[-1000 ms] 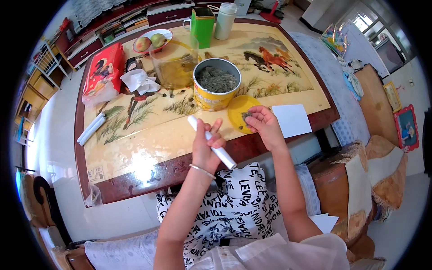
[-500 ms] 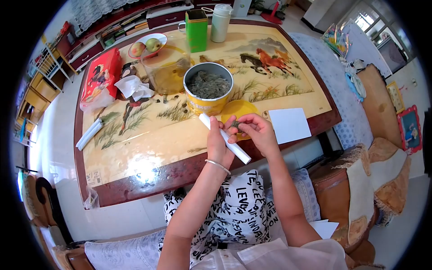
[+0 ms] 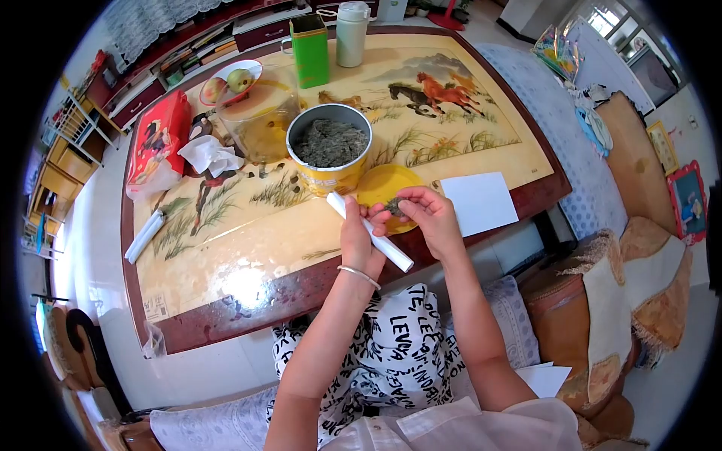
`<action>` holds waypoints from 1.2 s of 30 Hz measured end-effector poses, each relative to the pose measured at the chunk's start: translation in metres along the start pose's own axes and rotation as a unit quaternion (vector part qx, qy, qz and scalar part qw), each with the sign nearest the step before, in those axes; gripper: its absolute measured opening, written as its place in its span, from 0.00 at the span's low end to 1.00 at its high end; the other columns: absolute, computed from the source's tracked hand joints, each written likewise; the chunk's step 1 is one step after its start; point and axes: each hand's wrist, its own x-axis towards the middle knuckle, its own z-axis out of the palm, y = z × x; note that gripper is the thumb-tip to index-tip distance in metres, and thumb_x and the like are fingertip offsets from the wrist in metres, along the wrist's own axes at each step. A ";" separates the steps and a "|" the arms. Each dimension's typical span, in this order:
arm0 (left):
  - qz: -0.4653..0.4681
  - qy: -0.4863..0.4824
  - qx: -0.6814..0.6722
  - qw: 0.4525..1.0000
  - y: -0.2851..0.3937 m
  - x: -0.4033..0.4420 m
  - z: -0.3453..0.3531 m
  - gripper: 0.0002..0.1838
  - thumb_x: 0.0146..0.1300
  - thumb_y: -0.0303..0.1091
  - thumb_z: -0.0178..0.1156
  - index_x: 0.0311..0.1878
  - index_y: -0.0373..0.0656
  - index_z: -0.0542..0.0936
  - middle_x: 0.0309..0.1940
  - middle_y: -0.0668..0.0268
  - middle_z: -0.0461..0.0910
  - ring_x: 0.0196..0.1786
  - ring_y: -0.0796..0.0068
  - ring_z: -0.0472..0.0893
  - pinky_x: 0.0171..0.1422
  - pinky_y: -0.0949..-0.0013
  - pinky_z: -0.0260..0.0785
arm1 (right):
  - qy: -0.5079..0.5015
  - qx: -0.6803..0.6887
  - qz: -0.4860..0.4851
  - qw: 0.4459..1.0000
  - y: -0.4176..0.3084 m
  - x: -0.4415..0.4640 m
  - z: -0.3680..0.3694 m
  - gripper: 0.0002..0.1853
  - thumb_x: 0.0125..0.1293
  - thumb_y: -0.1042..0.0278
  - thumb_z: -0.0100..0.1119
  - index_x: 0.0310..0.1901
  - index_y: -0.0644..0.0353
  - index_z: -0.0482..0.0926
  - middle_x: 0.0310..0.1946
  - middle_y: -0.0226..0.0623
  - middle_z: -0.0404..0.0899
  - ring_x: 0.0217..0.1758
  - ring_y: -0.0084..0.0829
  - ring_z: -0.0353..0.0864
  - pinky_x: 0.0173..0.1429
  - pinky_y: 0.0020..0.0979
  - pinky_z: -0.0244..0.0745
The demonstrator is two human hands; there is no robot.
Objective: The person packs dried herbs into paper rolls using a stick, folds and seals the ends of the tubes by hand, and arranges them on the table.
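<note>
My left hand (image 3: 361, 244) is closed around a white paper roll (image 3: 395, 255), which slants down to the right over the table's front edge. Its fingertips reach toward a small clump of dark dried leaves (image 3: 392, 206). My right hand (image 3: 436, 219) pinches that clump just above the roll. Behind my hands stands a yellow tin (image 3: 331, 181) holding more crumbled dried leaves (image 3: 331, 143). A yellow round lid (image 3: 392, 178) lies beyond my fingers, partly hidden by them. To the right of my right hand rests a square white paper sheet (image 3: 480, 204).
More white paper rolls (image 3: 146, 236) lie at the table's left. A clear plastic container (image 3: 259, 124), crumpled tissue (image 3: 211, 155), red package (image 3: 158, 143), fruit bowl (image 3: 253, 69), green tin (image 3: 310, 54) and white bottle (image 3: 351, 36) stand farther back.
The view has shifted slightly, so the table things sit a little farther left. Both hands keep their hold, the roll in the left and the leaf clump in the right.
</note>
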 end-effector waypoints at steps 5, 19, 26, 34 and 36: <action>-0.011 -0.006 -0.002 1.000 -0.001 0.003 -0.002 0.19 0.72 0.51 0.49 0.32 0.46 0.67 0.32 0.60 0.76 0.26 0.75 0.77 0.21 0.82 0.64 | -0.012 0.018 0.004 1.000 0.004 0.000 -0.004 0.10 0.66 0.75 0.59 0.48 0.66 0.78 0.36 0.31 0.81 0.38 0.18 0.79 0.42 0.21 0.77; -0.016 -0.014 -0.013 1.000 0.000 0.006 -0.006 0.19 0.72 0.51 0.49 0.32 0.46 0.67 0.31 0.60 0.76 0.24 0.76 0.76 0.21 0.82 0.65 | -0.060 -0.015 0.020 0.998 -0.001 0.007 -0.001 0.11 0.64 0.77 0.59 0.48 0.66 0.78 0.37 0.32 0.80 0.38 0.19 0.78 0.43 0.20 0.75; -0.004 -0.004 0.000 1.000 -0.001 0.006 -0.006 0.19 0.72 0.52 0.49 0.32 0.46 0.67 0.33 0.59 0.77 0.26 0.75 0.77 0.22 0.81 0.64 | 0.012 0.000 0.003 1.000 0.000 0.012 -0.011 0.10 0.65 0.75 0.60 0.46 0.65 0.79 0.32 0.30 0.80 0.34 0.19 0.78 0.40 0.20 0.73; 0.018 0.003 0.027 0.999 0.002 -0.003 0.003 0.19 0.73 0.52 0.47 0.32 0.47 0.66 0.45 0.53 0.80 0.31 0.74 0.80 0.23 0.81 0.64 | 0.026 -0.287 -0.020 0.957 -0.010 0.016 -0.012 0.08 0.62 0.75 0.61 0.42 0.63 0.81 0.32 0.34 0.82 0.35 0.21 0.80 0.41 0.23 0.74; 0.033 -0.001 0.027 0.999 0.004 -0.002 0.000 0.20 0.74 0.52 0.44 0.33 0.46 0.65 0.42 0.52 0.79 0.32 0.72 0.80 0.24 0.78 0.65 | -0.024 -0.412 -0.144 0.900 -0.006 0.018 -0.011 0.08 0.63 0.76 0.62 0.43 0.65 0.80 0.32 0.32 0.81 0.31 0.18 0.78 0.35 0.23 0.74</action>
